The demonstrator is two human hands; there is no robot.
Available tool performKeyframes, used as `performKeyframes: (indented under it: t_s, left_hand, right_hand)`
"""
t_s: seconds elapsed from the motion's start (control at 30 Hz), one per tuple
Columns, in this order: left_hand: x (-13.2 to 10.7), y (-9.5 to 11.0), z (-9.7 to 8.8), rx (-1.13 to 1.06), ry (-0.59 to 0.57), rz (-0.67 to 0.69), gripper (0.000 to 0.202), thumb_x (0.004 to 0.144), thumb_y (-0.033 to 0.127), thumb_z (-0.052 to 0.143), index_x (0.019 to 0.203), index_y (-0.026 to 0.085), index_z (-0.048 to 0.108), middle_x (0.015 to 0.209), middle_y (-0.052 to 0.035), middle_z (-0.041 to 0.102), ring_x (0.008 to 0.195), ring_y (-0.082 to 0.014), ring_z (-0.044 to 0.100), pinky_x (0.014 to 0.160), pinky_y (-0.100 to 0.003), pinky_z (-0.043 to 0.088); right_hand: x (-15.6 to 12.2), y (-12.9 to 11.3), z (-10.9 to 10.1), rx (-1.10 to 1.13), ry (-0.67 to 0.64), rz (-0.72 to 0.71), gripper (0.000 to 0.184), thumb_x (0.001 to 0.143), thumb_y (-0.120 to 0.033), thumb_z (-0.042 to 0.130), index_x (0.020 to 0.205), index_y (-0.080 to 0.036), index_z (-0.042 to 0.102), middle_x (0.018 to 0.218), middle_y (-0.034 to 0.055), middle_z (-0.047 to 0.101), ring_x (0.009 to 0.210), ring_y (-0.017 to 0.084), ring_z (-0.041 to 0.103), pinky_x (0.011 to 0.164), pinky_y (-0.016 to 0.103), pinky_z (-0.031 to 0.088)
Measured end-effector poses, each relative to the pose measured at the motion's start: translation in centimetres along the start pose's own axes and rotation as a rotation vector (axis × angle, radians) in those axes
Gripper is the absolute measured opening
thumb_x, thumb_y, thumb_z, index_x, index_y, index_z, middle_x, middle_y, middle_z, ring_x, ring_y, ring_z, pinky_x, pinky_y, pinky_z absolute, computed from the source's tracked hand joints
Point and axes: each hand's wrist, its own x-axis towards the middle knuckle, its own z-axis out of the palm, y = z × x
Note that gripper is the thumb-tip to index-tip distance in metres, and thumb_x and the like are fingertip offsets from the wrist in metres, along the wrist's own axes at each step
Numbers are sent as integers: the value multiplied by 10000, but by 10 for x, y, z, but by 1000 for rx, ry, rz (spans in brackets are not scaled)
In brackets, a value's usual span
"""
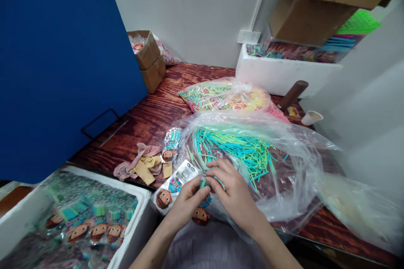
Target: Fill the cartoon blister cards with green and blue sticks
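My left hand [186, 201] grips a small printed packet [175, 183] with a cartoon face, holding it at the table's near edge. My right hand [232, 189] is closed in a pinch on a few thin teal sticks [206, 183] at the packet's opening. Just beyond my hands lies an open clear plastic bag [284, 176] with a heap of teal and green sticks [240, 149] inside. Another filled packet [172, 141] lies on the table to the left of the bag.
A second bag of mixed coloured sticks [225, 94] lies farther back. A white foam box [22, 222] of filled packets stands at the near left, another foam box [280, 73] at the back right. Cloth scraps [143, 164], cardboard boxes [148, 56], a blue board [59, 63] and a paper cup [311, 117] surround the wooden table [158, 113].
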Motion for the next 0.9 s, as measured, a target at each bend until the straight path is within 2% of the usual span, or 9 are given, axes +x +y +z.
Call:
performKeyframes:
  t_s: [0.1, 0.2, 0.33, 0.47, 0.57, 0.67, 0.73, 0.8, 0.9]
  left_hand:
    - [3, 7, -17, 53, 89, -3, 283, 889, 434, 587, 987, 184, 676, 940, -29, 663, 898, -185, 577, 815, -270, 459]
    - [19, 19, -50, 135, 168, 1, 287, 849, 453, 636, 916, 180, 687, 870, -20, 668, 819, -168, 585, 746, -248, 464]
    - [63, 30, -100, 248, 342, 103, 319, 801, 462, 674, 957, 187, 639, 870, -2, 671, 781, -153, 598, 717, -237, 472]
    - [108, 14, -132, 663, 530, 132, 316, 850, 416, 557, 1037, 165, 601, 937, -45, 687, 857, -198, 625, 784, -298, 491]
    - [126, -5, -139, 812, 584, 100, 297, 793, 314, 604, 1047, 161, 622, 1072, -114, 671, 1058, -285, 572, 958, -416, 425]
    - [126, -15, -139, 915, 623, 87, 430, 797, 287, 603, 1210, 167, 578, 1264, -157, 589, 1217, -331, 475, 1050, -479, 338]
    - [119, -12, -136, 1019, 655, 136, 471, 846, 311, 564, 1292, 163, 533, 1335, -164, 536, 1250, -331, 451, 1058, -474, 335]
    - [106, -5, -128, 1110, 662, 223, 428, 893, 335, 522, 1286, 169, 546, 1333, -148, 536, 1234, -313, 468, 1050, -450, 356]
    - [78, 0, -107, 1096, 568, 324, 301, 935, 327, 493, 1175, 194, 615, 1229, -104, 602, 1156, -271, 528, 1016, -415, 401]
  right_hand:
    - [-9, 7, -5, 197, 52, 95, 209, 960, -242, 523, 1133, -253, 641, 1145, 51, 654, 1092, 203, 595, 937, 337, 459]
    - [-20, 27, -9, 326, 168, 287, 195, 950, -339, 538, 1071, -241, 656, 1062, 44, 691, 1005, 203, 639, 881, 315, 480]
    - [-31, 57, -8, 393, 234, 429, 218, 911, -398, 570, 943, -208, 671, 901, 42, 707, 878, 210, 662, 787, 305, 492]
    - [-33, 71, 3, 385, 151, 449, 225, 899, -390, 559, 928, -195, 666, 865, 48, 714, 855, 218, 667, 759, 311, 496]
    - [-30, 77, 8, 280, 84, 420, 203, 913, -345, 521, 919, -198, 661, 855, 32, 705, 839, 204, 658, 753, 303, 489]
    - [-28, 87, 5, 83, 90, 392, 188, 916, -284, 493, 899, -203, 662, 870, 29, 703, 824, 200, 647, 756, 306, 475]
    - [-27, 96, 0, -26, 119, 389, 183, 911, -256, 483, 881, -205, 656, 879, 35, 700, 827, 205, 644, 759, 313, 468]
    - [-28, 105, -3, -86, 130, 397, 173, 904, -235, 477, 873, -204, 644, 883, 41, 694, 840, 211, 644, 765, 319, 467]
    - [-28, 114, -5, -159, 111, 398, 164, 890, -188, 466, 880, -198, 629, 907, 50, 681, 873, 213, 639, 798, 333, 469]
